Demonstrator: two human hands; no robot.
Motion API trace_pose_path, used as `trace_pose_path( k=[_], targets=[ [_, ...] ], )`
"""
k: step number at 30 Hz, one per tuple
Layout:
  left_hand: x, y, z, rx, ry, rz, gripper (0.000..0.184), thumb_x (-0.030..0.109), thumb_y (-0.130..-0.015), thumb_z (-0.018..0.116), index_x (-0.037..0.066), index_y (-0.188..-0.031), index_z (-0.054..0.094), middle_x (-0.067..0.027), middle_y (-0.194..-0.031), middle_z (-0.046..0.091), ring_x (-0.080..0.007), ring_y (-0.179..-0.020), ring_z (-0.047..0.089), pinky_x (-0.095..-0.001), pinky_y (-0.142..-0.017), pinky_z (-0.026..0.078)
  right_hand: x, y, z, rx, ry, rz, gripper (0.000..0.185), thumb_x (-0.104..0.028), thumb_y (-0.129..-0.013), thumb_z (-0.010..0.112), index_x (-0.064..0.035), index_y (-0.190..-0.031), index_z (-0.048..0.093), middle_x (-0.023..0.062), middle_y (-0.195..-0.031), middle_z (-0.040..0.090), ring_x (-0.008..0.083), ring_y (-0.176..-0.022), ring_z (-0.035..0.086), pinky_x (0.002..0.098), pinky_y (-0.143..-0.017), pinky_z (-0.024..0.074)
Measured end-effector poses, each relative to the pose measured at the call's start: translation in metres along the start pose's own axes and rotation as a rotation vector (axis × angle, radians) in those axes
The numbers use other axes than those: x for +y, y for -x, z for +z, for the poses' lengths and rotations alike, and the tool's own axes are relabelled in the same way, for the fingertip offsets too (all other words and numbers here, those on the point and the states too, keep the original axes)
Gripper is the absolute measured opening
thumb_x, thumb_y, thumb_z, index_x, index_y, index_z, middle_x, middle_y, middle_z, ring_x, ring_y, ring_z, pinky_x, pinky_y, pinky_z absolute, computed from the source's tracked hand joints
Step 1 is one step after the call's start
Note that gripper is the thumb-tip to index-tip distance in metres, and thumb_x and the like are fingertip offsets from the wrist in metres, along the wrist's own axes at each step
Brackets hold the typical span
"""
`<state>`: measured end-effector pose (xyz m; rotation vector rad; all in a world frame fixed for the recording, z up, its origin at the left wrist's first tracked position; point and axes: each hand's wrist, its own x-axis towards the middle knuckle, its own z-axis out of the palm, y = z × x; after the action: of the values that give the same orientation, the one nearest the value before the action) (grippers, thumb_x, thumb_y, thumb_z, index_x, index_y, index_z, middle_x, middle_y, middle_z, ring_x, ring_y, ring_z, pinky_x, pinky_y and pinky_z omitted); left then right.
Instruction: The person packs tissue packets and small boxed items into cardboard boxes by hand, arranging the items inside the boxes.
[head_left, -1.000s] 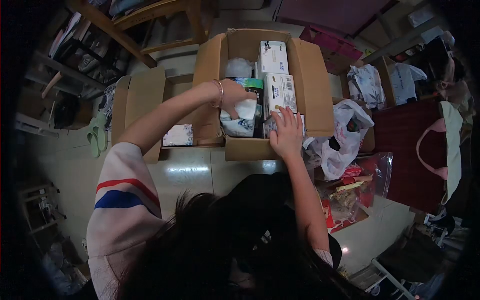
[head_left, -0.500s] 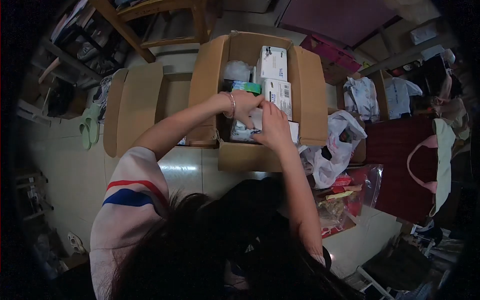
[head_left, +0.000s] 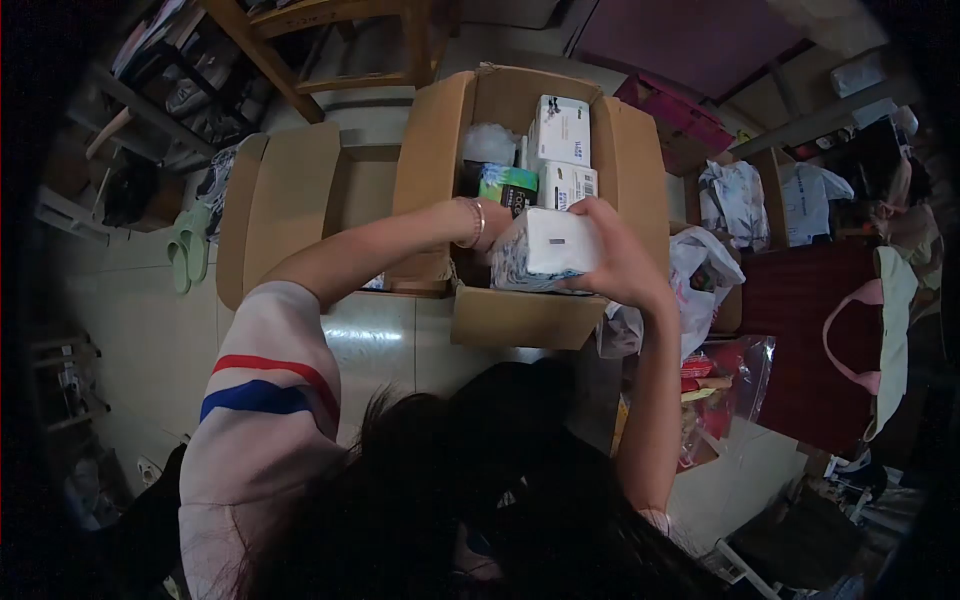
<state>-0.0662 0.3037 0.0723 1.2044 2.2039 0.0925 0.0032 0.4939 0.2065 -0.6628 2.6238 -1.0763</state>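
A white tissue pack with a small dark mark on top sits between my hands at the near end of the open cardboard box. My right hand grips its right side, fingers over the far edge. Against its left side is my left hand, closed on it, with the fingertips hidden. Beyond, in the box, are a green and dark packet, a white tissue pack, another white pack and a translucent plastic bag.
A second open cardboard box stands to the left, with green slippers past it. A wooden chair is behind. On the right are a white plastic bag and a dark red bag.
The near tissue pack has come up between my hands, its top now showing. My right hand has moved right onto its side. The green packet is less covered.
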Motion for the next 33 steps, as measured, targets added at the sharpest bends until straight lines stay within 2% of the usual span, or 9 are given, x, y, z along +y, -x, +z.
trace_pose_path(
  k=[3, 5, 9, 13, 20, 25, 28, 30, 33],
  targets=[
    [0.004, -0.04, 0.023, -0.09, 0.014, -0.021, 0.037, 0.015, -0.077, 0.055, 0.01, -0.113, 0.052, -0.0152, -0.107, 0.057, -0.0232, -0.097, 0.056, -0.0339, -0.084, 0.045, -0.022, 0.009, -0.027, 0.091, -0.39, 0.004, 0.065, -0.005, -0.047, 0.077, -0.0079, -0.104, 0.046, 0.0071, -0.1, 0.052, 0.0218, -0.095, 0.053, 0.034, -0.082, 0.0433],
    [0.007, -0.065, 0.04, -0.126, -0.004, -0.039, 0.037, 0.015, -0.077, 0.054, 0.01, -0.113, 0.052, -0.0151, -0.107, 0.057, -0.0232, -0.097, 0.056, -0.0339, -0.084, 0.045, -0.04, 0.017, -0.051, 0.254, -0.376, 0.054, 0.067, -0.001, -0.048, 0.077, -0.0081, -0.106, 0.045, 0.0041, -0.101, 0.052, 0.0159, -0.097, 0.052, 0.033, -0.082, 0.0442],
    [0.007, -0.092, 0.071, -0.178, -0.027, -0.087, 0.037, 0.016, -0.077, 0.054, 0.01, -0.113, 0.052, -0.015, -0.107, 0.057, -0.0233, -0.097, 0.056, -0.034, -0.084, 0.045, -0.057, 0.018, -0.062, 0.463, -0.694, -0.012, 0.066, 0.0, -0.051, 0.077, -0.0048, -0.107, 0.042, 0.0053, -0.1, 0.054, 0.0152, -0.097, 0.053, 0.0311, -0.083, 0.0456],
    [0.002, -0.104, 0.086, -0.199, -0.03, -0.125, 0.037, 0.017, -0.077, 0.054, 0.01, -0.114, 0.052, -0.0148, -0.107, 0.057, -0.0234, -0.097, 0.056, -0.0342, -0.084, 0.045, -0.036, 0.013, -0.045, 0.293, -0.466, -0.018, 0.066, 0.001, -0.051, 0.076, -0.0074, -0.107, 0.042, 0.0047, -0.098, 0.053, 0.0139, -0.095, 0.052, 0.0288, -0.08, 0.0437],
    [0.001, -0.107, 0.088, -0.221, -0.01, -0.143, 0.037, 0.018, -0.078, 0.054, 0.009, -0.114, 0.052, -0.0145, -0.107, 0.057, -0.0236, -0.097, 0.056, -0.0343, -0.083, 0.044, -0.011, 0.005, -0.001, 0.081, -0.473, 0.079, 0.067, -0.001, -0.051, 0.077, -0.0095, -0.106, 0.038, 0.0042, -0.094, 0.051, 0.0147, -0.091, 0.05, 0.0289, -0.079, 0.0424],
    [0.001, -0.103, 0.086, -0.215, -0.009, -0.149, 0.037, 0.018, -0.078, 0.054, 0.009, -0.114, 0.052, -0.0143, -0.107, 0.057, -0.0237, -0.097, 0.056, -0.0345, -0.083, 0.044, 0.018, 0.006, 0.021, 0.035, -0.489, 0.178, 0.067, -0.001, -0.05, 0.077, -0.0092, -0.105, 0.039, 0.004, -0.097, 0.05, 0.0156, -0.094, 0.048, 0.0292, -0.083, 0.04],
    [0.0, -0.1, 0.078, -0.207, 0.003, -0.154, 0.037, 0.019, -0.078, 0.053, 0.009, -0.114, 0.052, -0.0142, -0.107, 0.057, -0.0238, -0.097, 0.056, -0.0345, -0.083, 0.044, 0.03, 0.005, 0.034, 0.096, -0.252, 0.224, 0.074, -0.002, -0.05, 0.077, -0.009, -0.112, 0.037, 0.0058, -0.1, 0.049, 0.018, -0.095, 0.049, 0.031, -0.084, 0.0404],
    [0.001, -0.095, 0.074, -0.202, 0.001, -0.16, 0.037, 0.019, -0.078, 0.053, 0.009, -0.114, 0.052, -0.0141, -0.107, 0.057, -0.0238, -0.097, 0.056, -0.0346, -0.083, 0.044, 0.031, 0.001, 0.043, 0.247, -0.214, 0.032, 0.075, -0.005, -0.049, 0.075, -0.0095, -0.115, 0.04, 0.0142, -0.101, 0.05, 0.0333, -0.094, 0.051, 0.0387, -0.081, 0.0432],
    [-0.004, -0.089, 0.065, -0.196, 0.004, -0.168, 0.037, 0.019, -0.079, 0.053, 0.009, -0.114, 0.052, -0.014, -0.107, 0.057, -0.0239, -0.097, 0.056, -0.0347, -0.083, 0.044, 0.021, -0.002, 0.052, 0.217, 0.061, 0.12, 0.075, -0.009, -0.052, 0.073, -0.0127, -0.119, 0.04, 0.0149, -0.098, 0.05, 0.0373, -0.093, 0.051, 0.0414, -0.08, 0.0438]
  ],
)
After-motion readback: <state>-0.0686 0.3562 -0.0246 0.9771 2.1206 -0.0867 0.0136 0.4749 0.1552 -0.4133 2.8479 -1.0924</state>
